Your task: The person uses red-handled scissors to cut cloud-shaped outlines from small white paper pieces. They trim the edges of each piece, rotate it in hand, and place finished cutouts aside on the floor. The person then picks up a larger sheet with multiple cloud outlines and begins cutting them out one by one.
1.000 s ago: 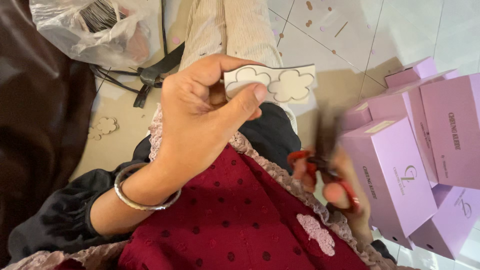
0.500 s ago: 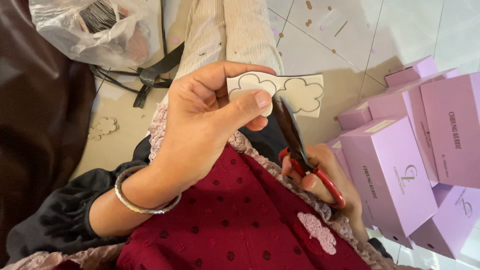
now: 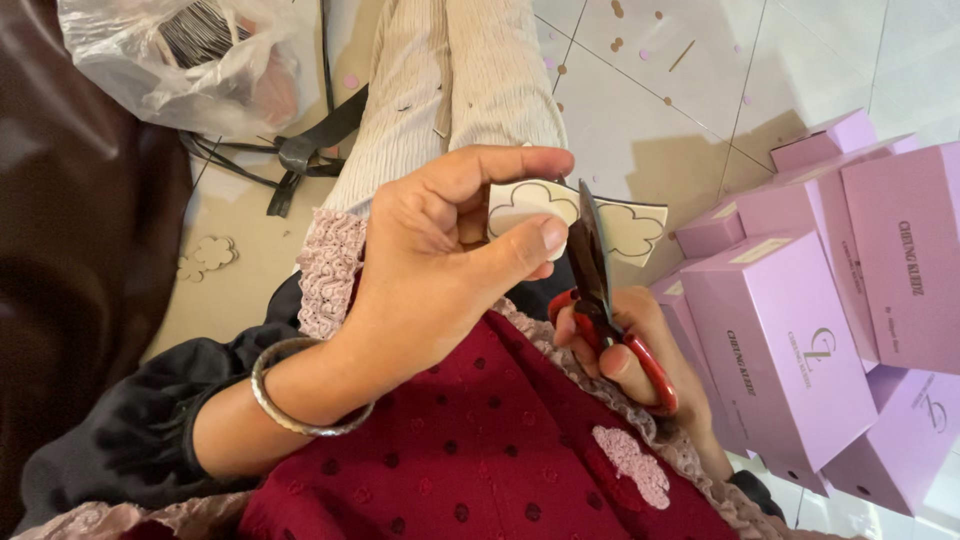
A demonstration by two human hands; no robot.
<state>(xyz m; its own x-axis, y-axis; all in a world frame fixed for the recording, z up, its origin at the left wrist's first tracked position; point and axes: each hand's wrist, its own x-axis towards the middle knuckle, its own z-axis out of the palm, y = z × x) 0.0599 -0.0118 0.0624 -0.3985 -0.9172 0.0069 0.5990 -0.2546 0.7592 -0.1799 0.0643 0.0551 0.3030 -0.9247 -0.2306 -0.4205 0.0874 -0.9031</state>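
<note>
Up close, the left hand (image 3: 440, 270) pinches a card strip (image 3: 560, 215) with outlined cloud shapes between thumb and curled fingers (image 3: 500, 165). Just beside it, the right hand (image 3: 640, 355) grips red-handled scissors (image 3: 600, 290), blade upright against the strip, above the lap.

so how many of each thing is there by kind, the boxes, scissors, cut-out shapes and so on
lilac cardboard boxes: at least 6, stacked at the right hand's side
red-handled scissors: 1, in the right hand
card strip with drawn cloud shapes: 1, pinched in the left hand
loose cloud-shaped cut-outs: 2, pink on the red cloth, tan on the floor
clear plastic bag: 1
silver bangle: 1
total: at least 12
</note>
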